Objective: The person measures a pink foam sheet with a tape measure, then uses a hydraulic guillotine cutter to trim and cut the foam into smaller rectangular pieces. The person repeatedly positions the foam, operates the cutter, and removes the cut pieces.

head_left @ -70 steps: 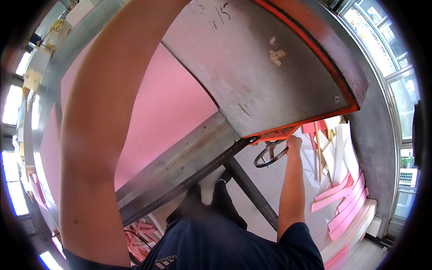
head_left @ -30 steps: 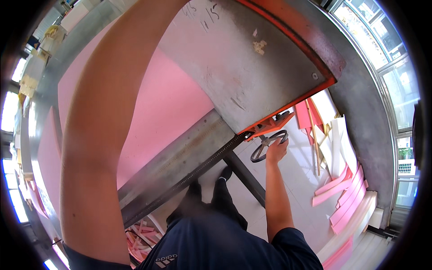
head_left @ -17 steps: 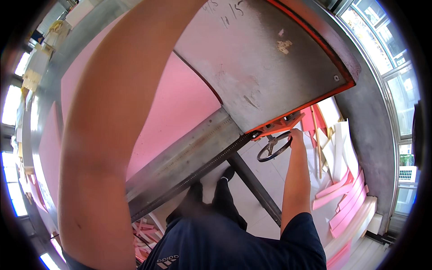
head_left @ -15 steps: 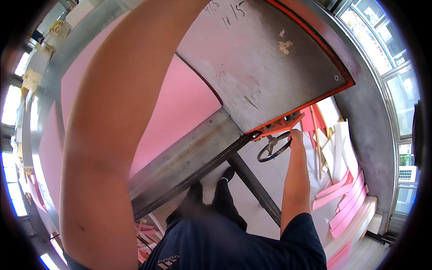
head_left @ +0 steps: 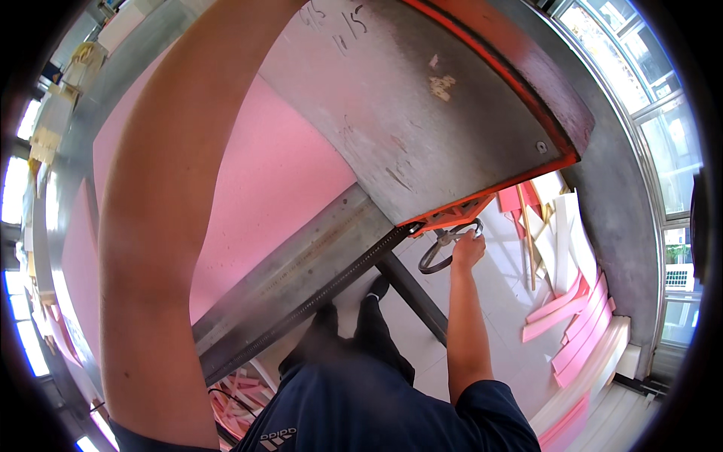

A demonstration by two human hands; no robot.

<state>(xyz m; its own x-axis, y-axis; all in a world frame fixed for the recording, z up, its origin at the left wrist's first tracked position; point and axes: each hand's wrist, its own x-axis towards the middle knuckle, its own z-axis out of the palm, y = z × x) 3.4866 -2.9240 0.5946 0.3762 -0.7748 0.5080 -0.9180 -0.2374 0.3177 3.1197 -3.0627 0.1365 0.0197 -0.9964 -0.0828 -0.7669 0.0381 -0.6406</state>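
Note:
My right hand (head_left: 468, 248) is closed around the rim of a dark handwheel (head_left: 426, 264). The handwheel sits under the near edge of a grey metal plate (head_left: 452, 128) with an orange-red border and handwritten marks. My left arm (head_left: 154, 211) reaches up past the left side of the plate. Its hand is beyond the upper edge of the picture. A large pink foam sheet (head_left: 279, 158) lies on the table beside the plate, partly hidden by my left arm. Along the table's near side runs a metal rail (head_left: 301, 260) with a toothed strip (head_left: 324, 280).
Pink and white offcut strips (head_left: 580, 331) are piled on the floor at the right, by a grey wall and windows. More pink scraps (head_left: 237, 403) lie below the rail. A dark table leg (head_left: 414, 297) slants across the floor near my feet.
My right hand has moved left and slightly down, with the handwheel turned in it. The metal plate has shifted slightly left along the rail. The view has moved a little too.

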